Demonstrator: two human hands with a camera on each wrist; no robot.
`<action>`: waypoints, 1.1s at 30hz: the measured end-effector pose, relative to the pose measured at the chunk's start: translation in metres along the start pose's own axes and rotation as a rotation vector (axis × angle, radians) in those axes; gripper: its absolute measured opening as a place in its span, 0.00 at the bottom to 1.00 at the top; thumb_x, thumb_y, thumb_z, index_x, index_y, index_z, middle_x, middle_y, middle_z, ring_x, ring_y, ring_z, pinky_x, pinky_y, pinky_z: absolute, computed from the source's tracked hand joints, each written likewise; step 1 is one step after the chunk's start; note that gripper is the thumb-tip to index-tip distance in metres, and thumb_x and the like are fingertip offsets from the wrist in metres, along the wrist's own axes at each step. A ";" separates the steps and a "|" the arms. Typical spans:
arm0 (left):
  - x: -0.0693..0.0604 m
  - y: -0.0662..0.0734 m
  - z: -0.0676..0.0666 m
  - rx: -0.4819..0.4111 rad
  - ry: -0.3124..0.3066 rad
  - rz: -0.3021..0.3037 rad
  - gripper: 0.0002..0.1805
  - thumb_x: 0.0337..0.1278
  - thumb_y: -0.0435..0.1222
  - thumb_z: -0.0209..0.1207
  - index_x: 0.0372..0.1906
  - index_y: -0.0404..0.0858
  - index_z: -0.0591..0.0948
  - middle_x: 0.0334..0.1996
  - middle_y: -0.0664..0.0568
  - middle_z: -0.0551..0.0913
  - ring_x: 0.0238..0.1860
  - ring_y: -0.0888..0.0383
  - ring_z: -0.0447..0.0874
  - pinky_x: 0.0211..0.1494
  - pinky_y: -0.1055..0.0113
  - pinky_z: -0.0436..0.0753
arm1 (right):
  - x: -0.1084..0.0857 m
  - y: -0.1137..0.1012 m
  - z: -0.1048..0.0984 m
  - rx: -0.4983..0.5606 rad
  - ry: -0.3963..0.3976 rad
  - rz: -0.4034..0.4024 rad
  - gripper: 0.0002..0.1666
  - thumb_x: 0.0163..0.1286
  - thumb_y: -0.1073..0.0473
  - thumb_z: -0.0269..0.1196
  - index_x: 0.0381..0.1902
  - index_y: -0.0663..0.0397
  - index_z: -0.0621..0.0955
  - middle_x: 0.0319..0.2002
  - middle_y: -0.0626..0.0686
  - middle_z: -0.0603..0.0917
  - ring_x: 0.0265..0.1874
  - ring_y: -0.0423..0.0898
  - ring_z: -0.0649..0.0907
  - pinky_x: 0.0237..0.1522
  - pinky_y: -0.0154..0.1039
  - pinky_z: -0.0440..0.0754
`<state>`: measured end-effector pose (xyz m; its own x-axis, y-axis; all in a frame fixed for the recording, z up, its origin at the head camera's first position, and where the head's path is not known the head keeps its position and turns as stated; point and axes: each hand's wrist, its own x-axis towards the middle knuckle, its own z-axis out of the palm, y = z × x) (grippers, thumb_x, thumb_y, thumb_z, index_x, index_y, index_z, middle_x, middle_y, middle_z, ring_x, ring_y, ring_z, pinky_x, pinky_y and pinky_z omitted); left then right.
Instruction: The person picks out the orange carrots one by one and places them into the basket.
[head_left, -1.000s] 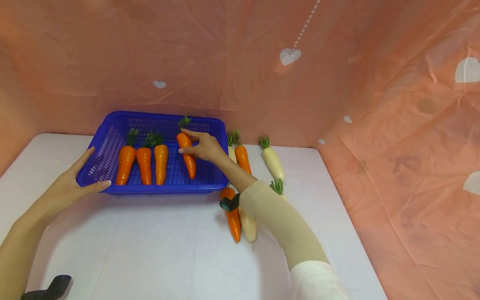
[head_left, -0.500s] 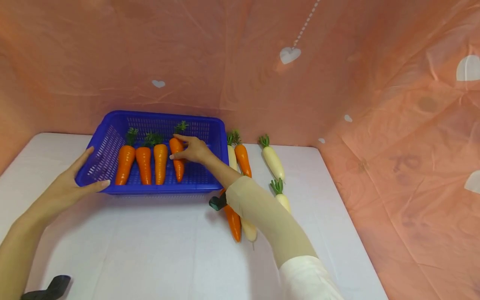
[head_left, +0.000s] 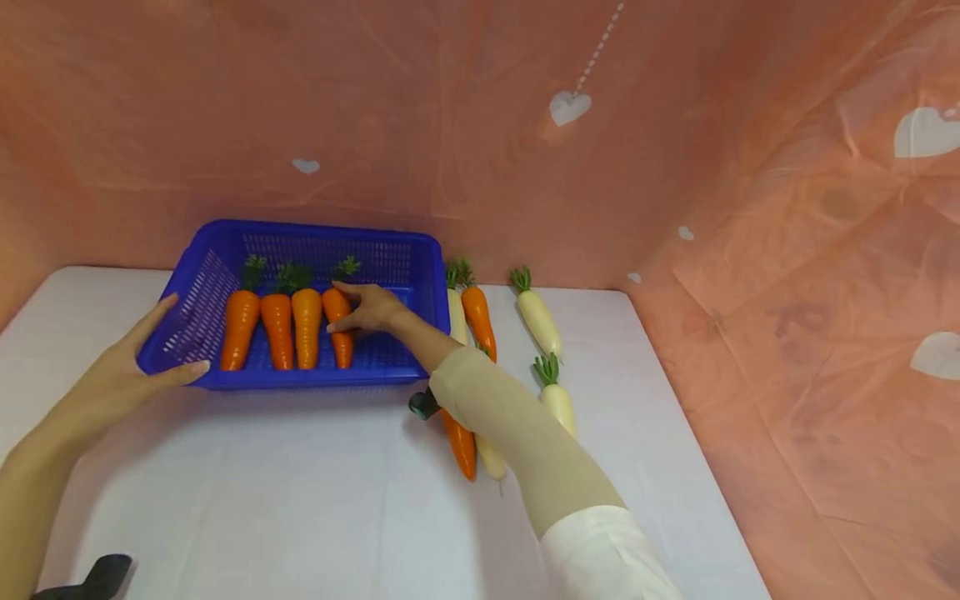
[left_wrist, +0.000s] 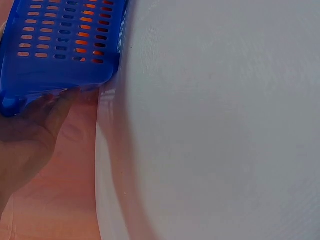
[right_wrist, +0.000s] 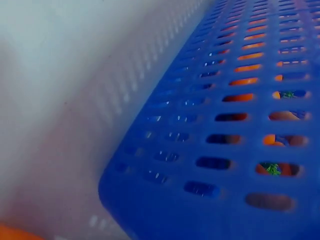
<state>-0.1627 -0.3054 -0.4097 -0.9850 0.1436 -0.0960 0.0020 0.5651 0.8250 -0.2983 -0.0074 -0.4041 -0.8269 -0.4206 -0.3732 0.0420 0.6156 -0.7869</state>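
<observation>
A blue plastic basket (head_left: 315, 380) stands toward the back left of the table in the head view. My left hand (head_left: 123, 379) grips its left end, thumb along the front rim and a finger up the side; the left wrist view shows this hand (left_wrist: 30, 145) under the rim. Inside the basket, my right hand (head_left: 375, 310) pinches an orange carrot (head_left: 342, 346) with a green top between thumb and fingers. Left of it lie three other carrots in a row, the nearest a lighter orange carrot (head_left: 307, 329). The basket's slotted wall (right_wrist: 200, 150) hides the right hand in the right wrist view.
Right of the basket, a carrot (head_left: 478, 317) lies beside a white radish (head_left: 456, 312). Another carrot (head_left: 459, 446) and radish (head_left: 491, 458) lie partly under my right forearm. Two more radishes, one a far radish (head_left: 538, 321), lie farther right. Orange cloth (head_left: 487, 167) walls the table.
My right hand has carried the carrot leftward and down, setting it beside the row of carrots in the basket. My left hand keeps its place on the basket. The head view has shifted slightly.
</observation>
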 end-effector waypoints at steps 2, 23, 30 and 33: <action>0.000 0.000 0.001 0.000 -0.003 -0.007 0.54 0.66 0.47 0.60 0.78 0.61 0.31 0.77 0.37 0.28 0.73 0.24 0.25 0.67 0.24 0.31 | -0.001 0.000 0.001 0.028 -0.002 0.008 0.50 0.59 0.61 0.74 0.76 0.33 0.64 0.70 0.53 0.72 0.48 0.46 0.84 0.39 0.36 0.87; 0.000 -0.003 0.002 0.021 0.001 -0.034 0.54 0.67 0.49 0.59 0.78 0.60 0.30 0.77 0.34 0.28 0.72 0.22 0.26 0.64 0.22 0.33 | -0.059 0.017 -0.056 0.147 0.078 -0.369 0.39 0.66 0.59 0.69 0.73 0.46 0.70 0.65 0.59 0.76 0.49 0.48 0.86 0.51 0.41 0.85; 0.000 0.001 0.001 0.028 0.005 -0.037 0.53 0.67 0.50 0.58 0.78 0.56 0.29 0.77 0.33 0.28 0.72 0.22 0.26 0.64 0.22 0.33 | -0.083 0.032 -0.084 0.192 0.148 -0.398 0.38 0.68 0.61 0.67 0.74 0.49 0.69 0.64 0.56 0.77 0.54 0.51 0.84 0.54 0.40 0.83; 0.000 0.002 0.001 0.023 0.009 -0.044 0.54 0.68 0.50 0.58 0.78 0.55 0.29 0.76 0.33 0.27 0.72 0.22 0.25 0.64 0.22 0.33 | -0.090 0.037 -0.095 0.231 0.160 -0.408 0.37 0.68 0.64 0.66 0.73 0.51 0.69 0.65 0.58 0.76 0.58 0.56 0.81 0.56 0.42 0.82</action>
<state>-0.1627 -0.3031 -0.4086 -0.9857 0.1107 -0.1268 -0.0377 0.5891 0.8072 -0.2752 0.1166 -0.3533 -0.8767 -0.4781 0.0536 -0.1946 0.2505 -0.9484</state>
